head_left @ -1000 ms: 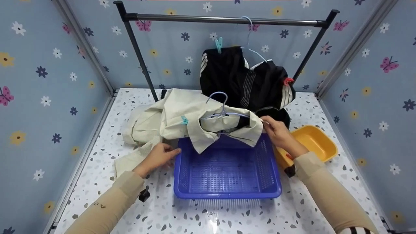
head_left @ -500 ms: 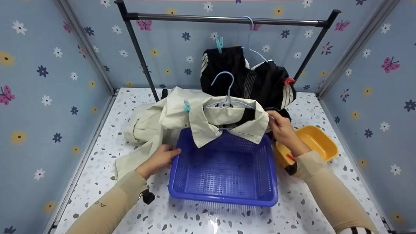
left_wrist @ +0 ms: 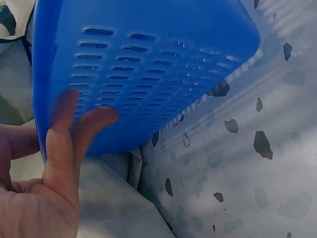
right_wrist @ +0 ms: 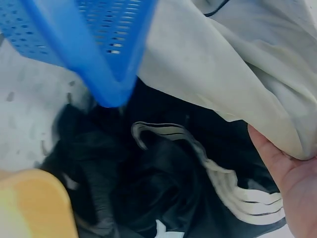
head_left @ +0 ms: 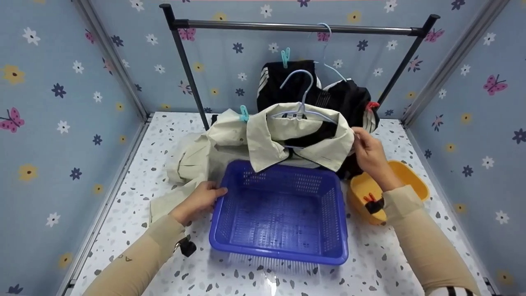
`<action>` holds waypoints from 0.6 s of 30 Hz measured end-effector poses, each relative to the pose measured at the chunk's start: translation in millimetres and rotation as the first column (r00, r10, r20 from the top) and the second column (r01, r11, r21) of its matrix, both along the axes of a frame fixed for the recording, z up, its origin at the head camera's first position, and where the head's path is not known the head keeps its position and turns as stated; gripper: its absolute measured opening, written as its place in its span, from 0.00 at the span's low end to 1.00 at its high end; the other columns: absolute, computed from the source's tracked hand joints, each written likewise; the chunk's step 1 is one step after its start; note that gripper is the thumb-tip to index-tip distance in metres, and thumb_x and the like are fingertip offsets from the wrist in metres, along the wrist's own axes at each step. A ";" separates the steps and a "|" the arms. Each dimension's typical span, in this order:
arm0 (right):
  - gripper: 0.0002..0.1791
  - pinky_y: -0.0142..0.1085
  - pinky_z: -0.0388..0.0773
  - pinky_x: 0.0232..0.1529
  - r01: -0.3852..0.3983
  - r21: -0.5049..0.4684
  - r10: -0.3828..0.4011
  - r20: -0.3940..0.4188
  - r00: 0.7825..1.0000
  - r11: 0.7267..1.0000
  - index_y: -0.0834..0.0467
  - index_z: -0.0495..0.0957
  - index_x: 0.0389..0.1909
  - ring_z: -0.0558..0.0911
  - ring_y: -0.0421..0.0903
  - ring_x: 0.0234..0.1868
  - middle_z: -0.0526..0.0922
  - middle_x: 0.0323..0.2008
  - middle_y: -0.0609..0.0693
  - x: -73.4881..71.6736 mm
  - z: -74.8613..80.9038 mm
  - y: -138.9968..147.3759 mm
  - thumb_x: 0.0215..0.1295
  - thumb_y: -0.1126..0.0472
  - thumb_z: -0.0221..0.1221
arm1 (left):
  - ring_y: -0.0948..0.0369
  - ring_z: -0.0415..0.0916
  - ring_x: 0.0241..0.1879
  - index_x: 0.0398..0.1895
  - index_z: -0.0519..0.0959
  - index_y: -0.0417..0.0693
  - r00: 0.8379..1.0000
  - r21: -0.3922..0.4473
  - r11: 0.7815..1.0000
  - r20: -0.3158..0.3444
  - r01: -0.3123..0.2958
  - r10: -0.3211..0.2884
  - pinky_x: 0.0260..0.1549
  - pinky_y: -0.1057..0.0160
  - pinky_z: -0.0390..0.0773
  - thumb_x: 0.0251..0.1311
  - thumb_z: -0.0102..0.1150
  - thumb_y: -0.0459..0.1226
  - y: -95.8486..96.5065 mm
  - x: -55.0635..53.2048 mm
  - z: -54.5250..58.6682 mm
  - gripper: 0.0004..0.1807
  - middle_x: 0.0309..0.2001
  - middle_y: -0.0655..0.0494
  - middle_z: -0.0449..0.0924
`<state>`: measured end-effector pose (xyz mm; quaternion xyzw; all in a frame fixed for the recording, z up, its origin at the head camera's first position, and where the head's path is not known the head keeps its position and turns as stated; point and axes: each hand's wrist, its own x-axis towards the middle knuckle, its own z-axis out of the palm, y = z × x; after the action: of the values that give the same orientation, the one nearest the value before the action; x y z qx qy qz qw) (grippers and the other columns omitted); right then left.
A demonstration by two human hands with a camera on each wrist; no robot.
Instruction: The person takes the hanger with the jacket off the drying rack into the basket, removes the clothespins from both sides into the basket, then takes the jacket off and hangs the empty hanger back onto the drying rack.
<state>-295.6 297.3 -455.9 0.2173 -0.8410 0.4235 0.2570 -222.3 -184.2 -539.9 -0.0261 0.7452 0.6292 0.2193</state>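
Note:
My left hand [head_left: 199,201] grips the left rim of a blue plastic basket [head_left: 279,258], thumb over the edge; in the left wrist view two fingers lie along its slotted outer wall [left_wrist: 124,20]. My right hand [head_left: 370,154] pinches the right shoulder of a beige collared jacket [head_left: 259,142]. A light-blue hanger [head_left: 307,86] sits inside the jacket's collar, its hook pointing up and free. One turquoise clothespin [head_left: 244,113] is clipped at the jacket's left shoulder. The collar hangs just above the basket's far rim. In the right wrist view, cloth [right_wrist: 198,59] hides some of my fingers.
Behind stands a black rack [head_left: 254,26], with a black striped jacket [head_left: 353,98] on a hanger. At the right is a yellow bin [head_left: 411,176], with red clothespins [head_left: 370,197] near it. The beige jacket's sleeve [head_left: 193,160] lies on the speckled table [head_left: 135,164] at left.
My right hand has lifted the beige jacket's collar and hanger upward and slightly right. The basket has shifted a little left and toward me, with my left hand on its rim.

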 end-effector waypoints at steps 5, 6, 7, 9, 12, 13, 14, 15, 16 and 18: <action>0.10 0.23 0.68 0.39 -0.008 -0.047 0.008 -0.011 1.000 0.999 0.70 0.82 0.54 0.71 0.28 0.31 0.78 0.28 0.49 2.9 13.2 -0.2 0.82 0.76 0.54 | 0.64 0.78 0.29 0.42 0.79 0.40 0.999 -0.060 0.998 -0.036 -0.028 0.026 0.26 0.66 0.81 0.82 0.56 0.36 1.3 -2.0 2.6 0.09 0.31 0.58 0.79; 0.10 0.23 0.68 0.39 -0.017 -0.055 0.016 -0.010 1.000 0.998 0.70 0.82 0.54 0.71 0.28 0.31 0.78 0.29 0.45 3.7 15.3 -0.7 0.82 0.76 0.54 | 0.65 0.76 0.28 0.40 0.78 0.41 0.998 -0.081 0.996 -0.050 -0.035 0.031 0.25 0.66 0.79 0.82 0.57 0.36 1.6 -2.7 2.9 0.09 0.29 0.59 0.78; 0.10 0.22 0.69 0.39 -0.027 -0.063 0.026 -0.007 1.000 0.998 0.70 0.82 0.54 0.72 0.28 0.32 0.78 0.30 0.40 4.4 16.9 -1.1 0.82 0.76 0.54 | 0.65 0.74 0.26 0.38 0.78 0.42 0.997 -0.102 0.994 -0.064 -0.044 0.037 0.24 0.66 0.77 0.81 0.57 0.36 1.9 -3.5 2.7 0.09 0.28 0.60 0.76; 0.10 0.21 0.71 0.40 -0.051 -0.071 0.052 0.003 0.999 0.996 0.71 0.82 0.54 0.74 0.28 0.33 0.79 0.33 0.31 6.0 19.0 -2.0 0.82 0.76 0.53 | 0.66 0.72 0.24 0.35 0.77 0.44 0.995 -0.136 0.989 -0.081 -0.064 0.054 0.22 0.67 0.74 0.80 0.58 0.36 2.8 -5.3 2.3 0.10 0.26 0.61 0.73; 0.09 0.19 0.74 0.40 -0.089 -0.064 0.091 0.027 0.995 0.994 0.72 0.82 0.53 0.76 0.27 0.34 0.79 0.36 0.24 7.6 16.6 -1.2 0.81 0.77 0.54 | 0.66 0.73 0.22 0.40 0.77 0.42 0.995 -0.135 0.988 -0.068 -0.076 0.068 0.19 0.67 0.75 0.80 0.58 0.37 3.5 -6.4 1.1 0.09 0.25 0.61 0.74; 0.09 0.19 0.74 0.40 -0.100 -0.057 0.102 0.033 0.994 0.993 0.72 0.82 0.53 0.76 0.27 0.34 0.79 0.36 0.24 8.1 14.9 -0.5 0.81 0.78 0.54 | 0.66 0.74 0.22 0.43 0.77 0.40 0.996 -0.126 0.989 -0.060 -0.077 0.070 0.19 0.67 0.76 0.81 0.57 0.37 3.5 -6.5 0.6 0.08 0.26 0.60 0.75; 0.10 0.20 0.74 0.39 -0.112 -0.051 0.114 0.041 0.993 0.992 0.73 0.82 0.53 0.76 0.27 0.33 0.79 0.35 0.24 8.7 12.9 0.2 0.81 0.78 0.54 | 0.66 0.75 0.23 0.46 0.77 0.38 0.996 -0.113 0.991 -0.048 -0.079 0.074 0.20 0.66 0.78 0.81 0.57 0.37 3.5 -6.5 0.0 0.09 0.27 0.59 0.76; 0.10 0.20 0.74 0.38 -0.122 -0.047 0.124 0.052 0.991 0.991 0.73 0.82 0.53 0.76 0.27 0.32 0.80 0.34 0.25 9.3 10.4 1.1 0.80 0.79 0.54 | 0.66 0.77 0.24 0.50 0.77 0.36 0.997 -0.098 0.992 -0.039 -0.077 0.074 0.21 0.66 0.80 0.81 0.57 0.37 3.1 -6.2 -0.7 0.10 0.28 0.59 0.77; 0.10 0.20 0.73 0.37 -0.132 -0.044 0.135 0.064 0.989 0.990 0.73 0.82 0.53 0.76 0.27 0.31 0.80 0.33 0.27 10.1 7.8 2.2 0.80 0.79 0.54 | 0.65 0.78 0.26 0.54 0.76 0.34 0.997 -0.085 0.994 -0.030 -0.072 0.070 0.22 0.66 0.81 0.82 0.56 0.37 2.7 -5.9 -1.3 0.13 0.29 0.58 0.79; 0.10 0.20 0.73 0.36 -0.148 -0.042 0.151 0.083 0.985 0.988 0.73 0.82 0.53 0.75 0.27 0.31 0.79 0.31 0.30 11.6 2.1 4.5 0.80 0.79 0.54 | 0.65 0.81 0.28 0.60 0.75 0.29 0.998 -0.056 0.996 -0.023 -0.063 0.061 0.25 0.66 0.84 0.82 0.56 0.37 1.1 -5.5 -2.9 0.17 0.33 0.55 0.82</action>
<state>-284.0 301.8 -453.8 0.2567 -0.8249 0.4657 0.1920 -227.8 -183.1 -542.8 -0.0489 0.7638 0.6146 0.1911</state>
